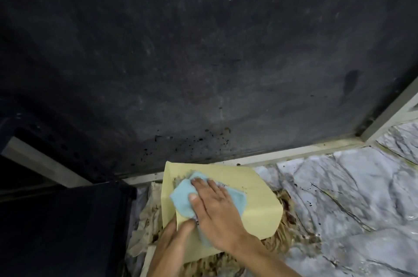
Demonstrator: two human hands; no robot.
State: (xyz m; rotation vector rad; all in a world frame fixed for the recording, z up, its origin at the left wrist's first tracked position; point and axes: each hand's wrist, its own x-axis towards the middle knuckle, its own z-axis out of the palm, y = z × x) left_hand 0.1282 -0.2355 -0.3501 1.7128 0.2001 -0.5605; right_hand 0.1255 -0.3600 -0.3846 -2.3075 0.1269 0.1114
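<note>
blue cloth (181, 199) under right hand (217, 209) on yellow sheet (260, 204)

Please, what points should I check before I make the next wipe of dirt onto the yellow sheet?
1. Right hand flat on the blue cloth: ok.
2. Blue cloth lies on the yellow sheet: ok.
3. Left hand steadies the sheet's near edge: it touches the sheet; firm grip, cannot tell.
4. Crumbs beside the cloth are on the sheet: ok.
5. Dark panel behind the sheet is clean: not ok, black specks remain near its lower edge.
</note>
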